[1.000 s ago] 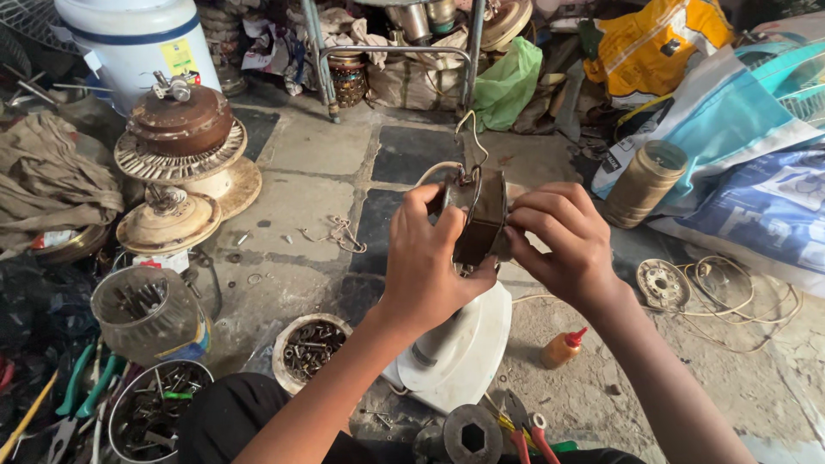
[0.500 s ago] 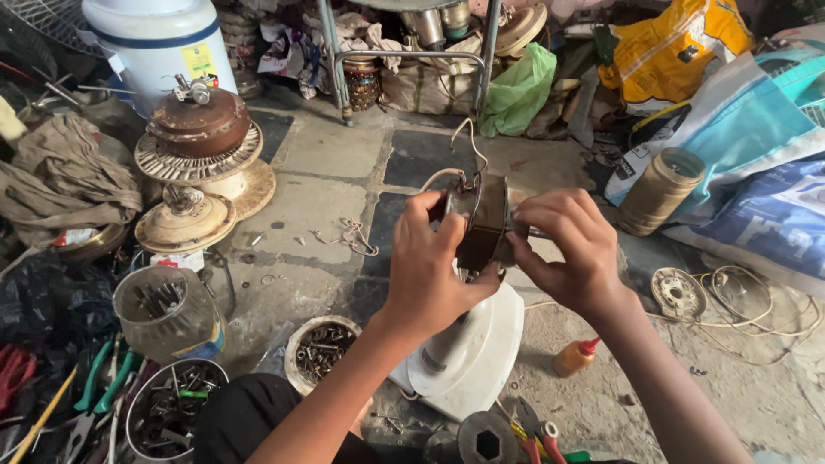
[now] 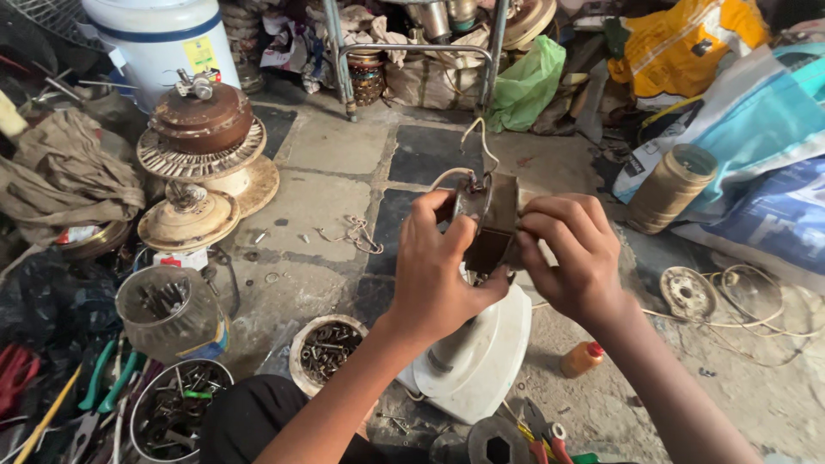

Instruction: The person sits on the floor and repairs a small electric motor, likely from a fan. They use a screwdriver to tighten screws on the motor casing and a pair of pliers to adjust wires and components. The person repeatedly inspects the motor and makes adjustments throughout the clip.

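Both hands grip a small brown fan motor held upright over a white plastic fan housing. My left hand wraps its left side with the fingers curled over the top. My right hand clasps its right side. White wires rise from the top of the motor and loop upward.
Stacked ceiling fan motors stand at the left. A plastic jar, a bowl of screws and a tin of tools sit near my knee. Pliers, a small orange bottle, a thread spool and loose wire lie around.
The motor and both hands sit slightly lower and closer over the white housing. My grip on it is unchanged.
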